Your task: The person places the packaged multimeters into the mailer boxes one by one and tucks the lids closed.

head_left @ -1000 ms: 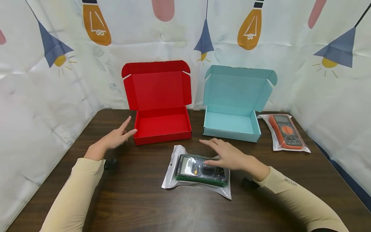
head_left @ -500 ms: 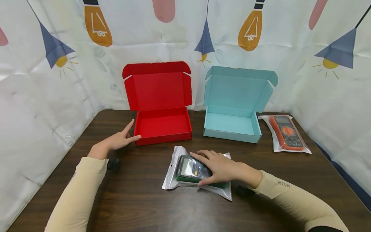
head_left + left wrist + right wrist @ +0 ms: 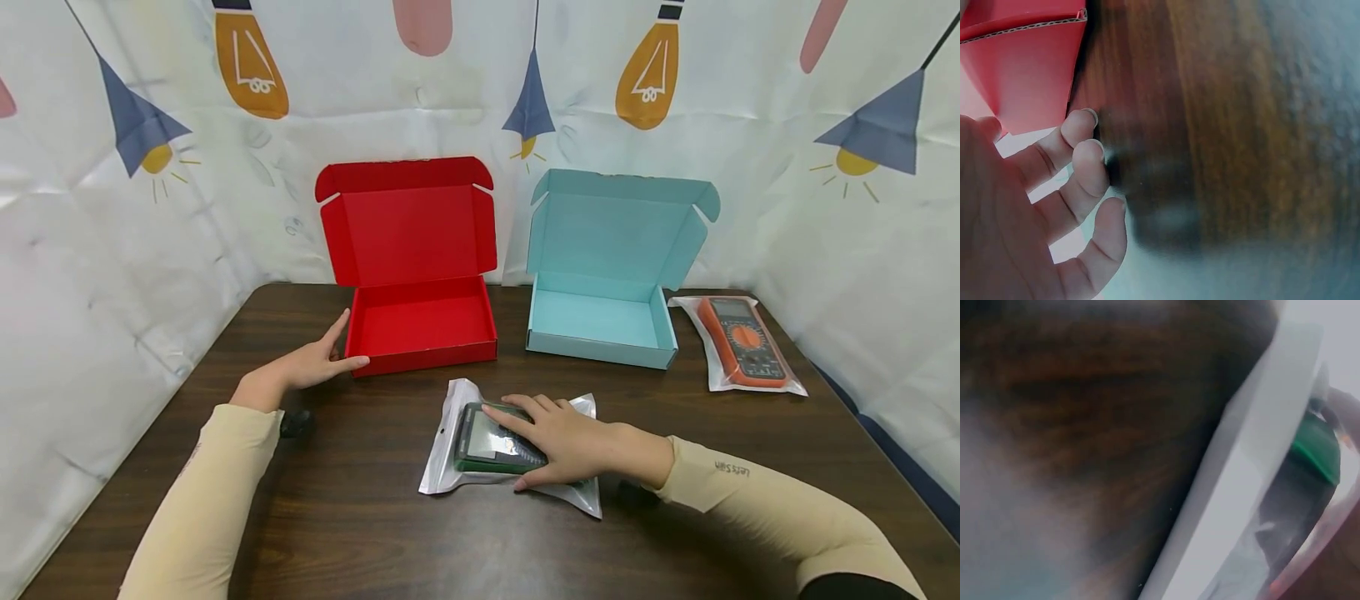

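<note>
Below centre, the right hand [image 3: 562, 443] grips the green meter [image 3: 480, 446], hiding its dial; centre-left, the left hand [image 3: 300, 367], loosely spread, touches the red box [image 3: 423, 359].

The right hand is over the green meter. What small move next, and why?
Probably tighten the right hand on the green meter before lifting: its thumb sits at the near side, fingers spread across the top, and the bag rests on the table.

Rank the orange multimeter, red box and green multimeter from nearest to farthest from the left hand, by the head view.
1. Red box, beside the left hand.
2. Green multimeter, under the right hand.
3. Orange multimeter, far right.
</note>
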A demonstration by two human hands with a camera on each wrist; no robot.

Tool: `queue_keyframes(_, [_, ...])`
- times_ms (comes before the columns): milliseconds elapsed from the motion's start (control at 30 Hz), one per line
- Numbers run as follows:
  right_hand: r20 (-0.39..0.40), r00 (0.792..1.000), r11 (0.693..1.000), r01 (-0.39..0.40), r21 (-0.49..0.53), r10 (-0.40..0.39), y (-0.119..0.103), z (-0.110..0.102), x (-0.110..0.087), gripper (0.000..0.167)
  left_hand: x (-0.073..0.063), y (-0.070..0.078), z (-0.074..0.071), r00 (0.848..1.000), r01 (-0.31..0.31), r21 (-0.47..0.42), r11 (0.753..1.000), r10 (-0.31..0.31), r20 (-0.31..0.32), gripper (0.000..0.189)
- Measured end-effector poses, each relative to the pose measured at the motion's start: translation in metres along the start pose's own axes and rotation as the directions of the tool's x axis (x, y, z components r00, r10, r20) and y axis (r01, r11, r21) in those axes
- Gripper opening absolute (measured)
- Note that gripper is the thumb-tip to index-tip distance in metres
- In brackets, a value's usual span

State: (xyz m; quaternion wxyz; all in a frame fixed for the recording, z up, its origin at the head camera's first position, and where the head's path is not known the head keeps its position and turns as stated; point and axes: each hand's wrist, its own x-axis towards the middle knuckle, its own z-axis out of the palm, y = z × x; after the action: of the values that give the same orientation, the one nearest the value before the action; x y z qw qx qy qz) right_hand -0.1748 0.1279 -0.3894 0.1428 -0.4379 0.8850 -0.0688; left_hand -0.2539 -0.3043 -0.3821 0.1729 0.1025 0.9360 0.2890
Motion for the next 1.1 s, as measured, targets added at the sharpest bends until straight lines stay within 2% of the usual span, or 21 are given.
queue_keyframes(400, [-0.031, 0.999, 0.999, 0.021, 0.034, -0.020, 0.001, -0.004, 0.001, 0.098, 0.003, -0.003, -0.001, 1.000, -0.001, 0.004, 1.000, 0.002, -0.015, 0.113])
queue_keyframes(700, [-0.037, 0.999, 0.999, 0.026, 0.034, -0.024, -0.002, -0.008, 0.000, 0.098, 0.003, -0.004, -0.002, 1.000, 0.026, 0.029, 0.999, -0.026, -0.011, 0.114])
queue_keyframes(1100, [-0.123, 0.991, 0.998, 0.055, 0.021, -0.052, 0.002, -0.031, 0.001, 0.098, 0.000, -0.001, -0.001, 1.000, 0.020, 0.018, 1.000, -0.020, -0.013, 0.112])
